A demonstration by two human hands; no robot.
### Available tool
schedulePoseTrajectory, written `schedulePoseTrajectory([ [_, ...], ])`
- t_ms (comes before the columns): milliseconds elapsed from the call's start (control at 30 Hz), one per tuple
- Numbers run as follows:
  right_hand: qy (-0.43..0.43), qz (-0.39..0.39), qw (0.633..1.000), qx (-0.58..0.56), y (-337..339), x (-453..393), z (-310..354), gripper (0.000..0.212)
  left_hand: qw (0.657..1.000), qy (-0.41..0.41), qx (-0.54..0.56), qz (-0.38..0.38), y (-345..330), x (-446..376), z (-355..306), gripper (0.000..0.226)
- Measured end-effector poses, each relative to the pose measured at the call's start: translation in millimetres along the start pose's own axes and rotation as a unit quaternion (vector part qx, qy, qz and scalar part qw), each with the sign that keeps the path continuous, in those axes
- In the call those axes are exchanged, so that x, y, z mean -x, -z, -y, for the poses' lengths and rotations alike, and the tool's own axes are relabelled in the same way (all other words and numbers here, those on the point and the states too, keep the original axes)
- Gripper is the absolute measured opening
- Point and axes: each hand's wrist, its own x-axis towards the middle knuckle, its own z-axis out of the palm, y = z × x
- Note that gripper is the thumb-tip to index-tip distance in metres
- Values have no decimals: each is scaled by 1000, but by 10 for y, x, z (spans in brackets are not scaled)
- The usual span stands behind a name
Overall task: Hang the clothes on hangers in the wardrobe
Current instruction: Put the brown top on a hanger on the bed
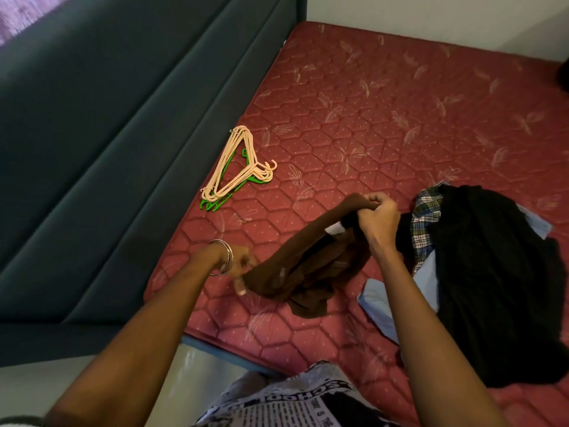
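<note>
A dark brown garment hangs between my two hands above the red mattress. My right hand grips its upper edge near a white label. My left hand, with bangles on the wrist, pinches its lower left end. A stack of several cream and green hangers lies flat on the mattress, up and to the left of the garment. To the right sits a pile of clothes: black fabric on top, a plaid shirt and a light blue piece showing beneath. No wardrobe is in view.
A dark teal padded headboard runs along the mattress's left side. A pale wall borders the far edge. The near mattress edge meets a light floor strip. My printed black-and-white clothing fills the bottom.
</note>
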Motion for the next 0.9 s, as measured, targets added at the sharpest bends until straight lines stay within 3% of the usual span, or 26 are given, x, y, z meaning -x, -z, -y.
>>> schedulePoseTrajectory([
  [67, -4, -8, 998, -60, 7, 6, 32, 8, 993, -4, -44, -110, -92, -115, 134, 39],
  [133, -7, 3, 995, -95, 38, -29, 52, 17, 968, -46, 102, -227, -213, -154, 211, 19],
  [167, -17, 8, 994, -105, 54, -44, 61, 23, 931, -65, 229, -276, -251, -134, 188, 19],
  [233, -29, 18, 995, -97, 62, -94, 41, 18, 832, -66, 417, -360, -246, -100, 109, 42],
  [300, -24, 97, 988, -114, 85, -143, 26, 16, 762, -38, 489, -423, -184, -109, 37, 49],
  [367, 24, 277, 955, -100, 162, -204, 46, 60, 697, -14, 530, -483, -93, -137, -12, 45],
  [400, 55, 373, 926, -28, 190, -254, 4, 89, 661, -6, 561, -499, -56, -141, -21, 41],
  [433, 92, 454, 881, 92, 184, -288, -30, 112, 632, -6, 587, -507, -33, -120, -27, 38],
  [467, 119, 487, 830, 244, 156, -322, -104, 124, 627, -18, 593, -505, -37, -96, 4, 36],
  [500, 136, 475, 778, 388, 123, -344, -224, 122, 650, -46, 578, -491, -47, -81, 67, 36],
  [533, 131, 441, 737, 495, 96, -376, -392, 106, 701, -73, 542, -458, -63, -33, 114, 38],
  [567, 124, 397, 725, 550, 96, -382, -507, 82, 766, -88, 494, -402, -92, -18, 189, 45],
  [600, 116, 331, 762, 544, 115, -371, -591, 62, 849, -73, 403, -335, -115, 2, 257, 54],
  [633, 94, 258, 827, 491, 143, -347, -671, 51, 923, -23, 266, -276, -142, 12, 308, 59],
  [667, 67, 189, 898, 392, 180, -319, -737, 46, 961, 45, 115, -246, -167, 24, 324, 56],
  [700, 52, 122, 959, 250, 207, -291, -756, 39, 957, 120, -1, -265, -153, 47, 328, 46],
  [733, 41, 60, 992, 103, 217, -247, -741, 27, 924, 194, -26, -328, -120, 94, 259, 37],
  [767, 31, 15, 999, -18, 204, -193, -642, 14, 870, 242, 22, -430, -60, 112, 174, 31],
  [800, 21, -19, 993, -114, 172, -140, -516, 11, 801, 246, 140, -528, -6, 147, 38, 29],
  [833, 24, -48, 978, -199, 127, -87, -395, 15, 720, 200, 234, -622, 61, 165, -123, 28],
  [900, 52, -91, 947, -304, 52, -3, -179, 22, 562, 44, 318, -762, 216, 197, -393, 30],
])
